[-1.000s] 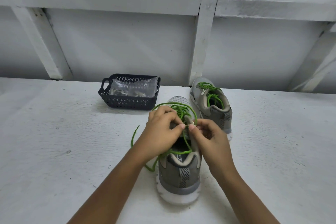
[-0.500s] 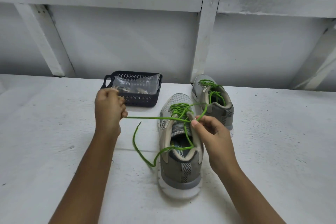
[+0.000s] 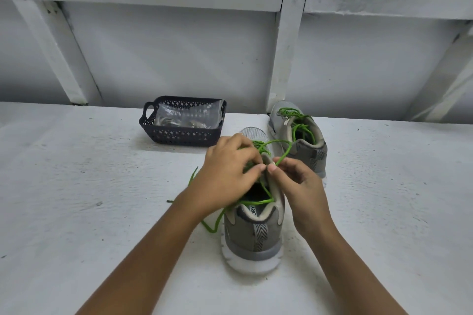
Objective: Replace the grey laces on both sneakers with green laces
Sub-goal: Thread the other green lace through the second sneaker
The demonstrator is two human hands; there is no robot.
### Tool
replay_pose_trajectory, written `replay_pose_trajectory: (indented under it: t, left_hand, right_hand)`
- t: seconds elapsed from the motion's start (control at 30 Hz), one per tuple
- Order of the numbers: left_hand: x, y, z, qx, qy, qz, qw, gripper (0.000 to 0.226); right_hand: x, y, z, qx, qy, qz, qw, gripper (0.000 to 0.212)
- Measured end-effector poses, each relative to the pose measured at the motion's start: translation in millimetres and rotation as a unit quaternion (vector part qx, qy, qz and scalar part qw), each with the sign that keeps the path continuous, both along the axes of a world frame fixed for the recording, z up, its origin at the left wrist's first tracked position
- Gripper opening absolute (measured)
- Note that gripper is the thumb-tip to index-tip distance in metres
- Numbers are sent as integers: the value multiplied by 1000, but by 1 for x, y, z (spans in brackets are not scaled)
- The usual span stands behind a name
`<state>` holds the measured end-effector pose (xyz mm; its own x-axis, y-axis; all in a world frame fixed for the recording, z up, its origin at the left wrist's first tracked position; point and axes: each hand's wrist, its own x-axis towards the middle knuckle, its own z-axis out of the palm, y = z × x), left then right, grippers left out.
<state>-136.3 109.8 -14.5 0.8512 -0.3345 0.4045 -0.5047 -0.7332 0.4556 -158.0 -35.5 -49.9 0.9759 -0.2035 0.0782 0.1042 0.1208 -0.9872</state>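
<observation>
The near sneaker [image 3: 256,235] stands upright on the white surface [image 3: 76,212], heel toward me and toe pointing away. Its green lace [image 3: 256,202] runs through the upper eyelets. One strand crosses the collar opening, and a slack loop trails off the left side onto the surface.

My right grip [image 3: 299,186] is clamped on that lace. Thumb and forefinger pinch a strand just beside the top edge of the tongue, and from the pinch the strand arcs up and back toward the toe.

My left grip [image 3: 227,171] sits over the lacing with fingers curled, thumb tip close to the right thumb at the tongue. Green shows under the fingers, but I cannot tell whether they close on the lace or on the tongue.

The far sneaker [image 3: 307,146] stands just beyond and to the right of the near one, laced in green.

A black basket [image 3: 179,137] sits to the left of the far sneaker, near the wall. It holds a clear plastic bag [image 3: 189,115] whose contents are too small to identify.
</observation>
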Motion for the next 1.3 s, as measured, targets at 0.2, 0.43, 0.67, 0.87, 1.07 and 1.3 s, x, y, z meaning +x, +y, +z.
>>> replay_pose_trajectory:
  t: [0.2, 0.43, 0.67, 0.87, 1.07, 1.3]
  left_hand:
    - [-2, 36, 24, -260, 216, -163, 927, 26]
    - [-5, 59, 29, -302, 266, -266, 876, 8]
    - [-7, 48, 32, -232, 304, -286, 879, 11]
    - [-2, 37, 28, -149, 282, -245, 915, 22]
    - [-6, 46, 28, -211, 312, -318, 870, 12]
    - [-10, 55, 31, -228, 348, -411, 811, 8]
  right_hand:
    - [2, -1, 0, 2, 6, -3, 1000, 12]
    - [2, -1, 1, -31, -15, -13, 999, 17]
    - [5, -4, 12, -171, -6, -11, 985, 10]
    - [13, -6, 25, -195, 2, 17, 981, 7]
    - [10, -1, 20, -163, -12, 7, 986, 9]
    - [9, -2, 16, -203, -24, -5, 979, 8]
